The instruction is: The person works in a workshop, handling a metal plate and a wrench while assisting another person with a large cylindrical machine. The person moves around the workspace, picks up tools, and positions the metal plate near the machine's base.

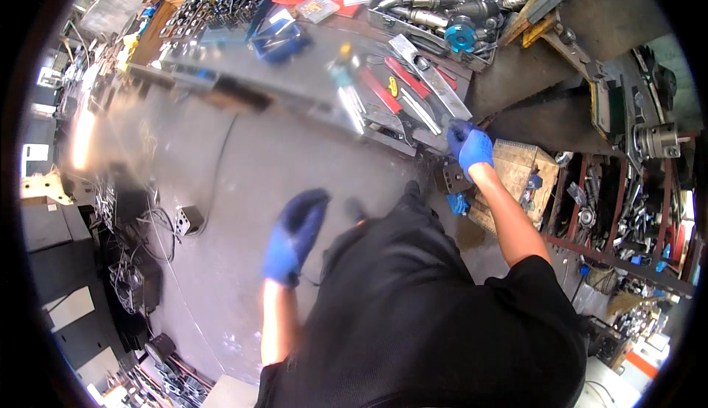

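Observation:
My left hand (296,234), in a blue and dark work glove, hangs over the grey floor. Its fingers reach forward, loosely bent and slightly blurred, with nothing visible in them. At the near right corner of the workbench (310,76) is my right hand (470,147), gloved alike. Its fingers curl inward, and whatever they may hold is hidden. Just beyond them lies the end of a long flat metal bar (431,76). Beside the bar are red-handled tools (380,91), a yellow piece (393,87) and slim bright metal rods (420,111).
A metal box of tool holders (424,17) and a blue tray (279,41) stand on the bench. Below my right hand is a worn wooden crate (505,212). A rack of metal parts (623,209) stands at right. Cables (158,234) lie on the floor at left.

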Tool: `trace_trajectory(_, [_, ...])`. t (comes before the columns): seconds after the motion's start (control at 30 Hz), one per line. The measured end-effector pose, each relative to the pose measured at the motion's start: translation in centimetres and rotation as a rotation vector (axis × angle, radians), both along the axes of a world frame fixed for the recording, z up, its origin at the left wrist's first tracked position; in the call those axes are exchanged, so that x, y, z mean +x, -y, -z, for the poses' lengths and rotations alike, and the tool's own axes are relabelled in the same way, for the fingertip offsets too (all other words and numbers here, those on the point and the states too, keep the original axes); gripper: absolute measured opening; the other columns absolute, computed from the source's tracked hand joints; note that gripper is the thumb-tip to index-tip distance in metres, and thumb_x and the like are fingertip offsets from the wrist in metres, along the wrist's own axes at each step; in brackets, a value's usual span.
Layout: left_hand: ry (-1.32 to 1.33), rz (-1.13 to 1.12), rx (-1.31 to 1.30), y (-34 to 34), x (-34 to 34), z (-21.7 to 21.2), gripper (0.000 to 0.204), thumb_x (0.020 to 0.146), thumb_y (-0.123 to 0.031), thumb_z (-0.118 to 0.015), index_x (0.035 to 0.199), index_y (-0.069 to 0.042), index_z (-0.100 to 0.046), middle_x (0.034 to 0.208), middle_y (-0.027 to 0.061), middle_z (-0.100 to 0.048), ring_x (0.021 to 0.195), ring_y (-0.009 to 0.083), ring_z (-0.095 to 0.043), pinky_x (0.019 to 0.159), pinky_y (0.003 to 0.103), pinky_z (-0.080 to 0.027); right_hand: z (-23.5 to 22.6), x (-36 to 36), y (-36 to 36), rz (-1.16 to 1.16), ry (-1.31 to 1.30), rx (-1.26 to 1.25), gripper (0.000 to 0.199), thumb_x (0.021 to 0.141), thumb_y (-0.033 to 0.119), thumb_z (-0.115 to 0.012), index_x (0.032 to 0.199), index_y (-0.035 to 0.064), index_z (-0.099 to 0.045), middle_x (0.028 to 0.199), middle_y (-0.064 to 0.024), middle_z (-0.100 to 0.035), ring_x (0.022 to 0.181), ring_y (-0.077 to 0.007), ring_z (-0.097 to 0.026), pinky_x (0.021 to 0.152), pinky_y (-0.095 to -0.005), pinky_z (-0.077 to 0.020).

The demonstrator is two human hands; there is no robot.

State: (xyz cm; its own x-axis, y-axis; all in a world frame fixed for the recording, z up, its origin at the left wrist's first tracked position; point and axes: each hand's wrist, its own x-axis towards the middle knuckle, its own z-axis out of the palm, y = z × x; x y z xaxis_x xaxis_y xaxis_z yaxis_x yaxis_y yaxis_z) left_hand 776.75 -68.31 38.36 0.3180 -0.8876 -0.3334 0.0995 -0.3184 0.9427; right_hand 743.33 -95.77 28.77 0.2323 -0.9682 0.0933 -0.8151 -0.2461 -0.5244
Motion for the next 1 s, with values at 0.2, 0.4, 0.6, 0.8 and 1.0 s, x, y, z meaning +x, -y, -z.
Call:
trace_trajectory(0.2, [-0.072,0.275,0.071,6.9,-3.8,-1.3,0.031,0.106,-0.005,-0.064,0.136,0.003,-0.065,0.128,0.0122,-0.074,0.119,0.0178,-0.069,0.105,0.031,-0.054,0.0,-2.3,-1.5,0.023,0.118,0.158,0.032,0.093,0.027,-0.075,0.121,0.0109,-0.078,0.115,-0.0210,-0.076,0.105,-0.0395,-0.074,0.091,-0.0444,-0.0594])
trace_trajectory(0.4, [-0.110,0.413,0.113,12.0,-7.7,-2.9,0.031,0.106,-0.006,-0.063,0.135,0.002,-0.065,0.117,0.0126,-0.077,0.111,0.0174,-0.071,0.098,0.031,-0.056,-9.6,-6.4,-1.1,0.058,0.481,0.001,0.028,0.096,0.013,-0.077,0.122,0.0059,-0.077,0.113,-0.0141,-0.080,0.102,-0.0211,-0.076,0.094,-0.0341,-0.0580])
trace_trajectory(0.6, [-0.037,0.523,0.071,16.1,-11.3,-1.1,0.030,0.106,-0.008,-0.062,0.135,0.002,-0.065,0.114,0.0124,-0.077,0.106,0.0167,-0.073,0.095,0.030,-0.057,-22.5,-15.3,-1.5,0.170,0.357,-0.891,0.024,0.103,0.008,-0.067,0.121,-0.0070,-0.074,0.117,-0.0173,-0.078,0.105,-0.0257,-0.074,0.096,-0.0387,-0.0580])
trace_trajectory(0.8, [0.135,0.563,0.029,18.7,-15.7,0.1,0.031,0.105,-0.012,-0.067,0.135,-0.001,-0.068,0.117,0.0105,-0.077,0.109,0.0147,-0.073,0.095,0.030,-0.057,-31.3,-31.2,1.4,0.473,-0.309,-1.584,0.026,0.103,0.007,-0.062,0.122,-0.0074,-0.071,0.120,-0.0202,-0.074,0.105,-0.0297,-0.073,0.096,-0.0399,-0.0598])
trace_trajectory(1.0, [0.032,0.610,0.030,19.9,-18.8,-0.2,0.034,0.103,-0.013,-0.070,0.134,0.001,-0.068,0.122,0.0114,-0.077,0.112,0.0131,-0.070,0.101,0.032,-0.056,-31.1,-41.8,4.6,0.556,-0.083,-0.856,0.033,0.104,0.017,-0.058,0.128,0.0009,-0.073,0.113,-0.0138,-0.076,0.099,-0.0257,-0.072,0.086,-0.0360,-0.0568])
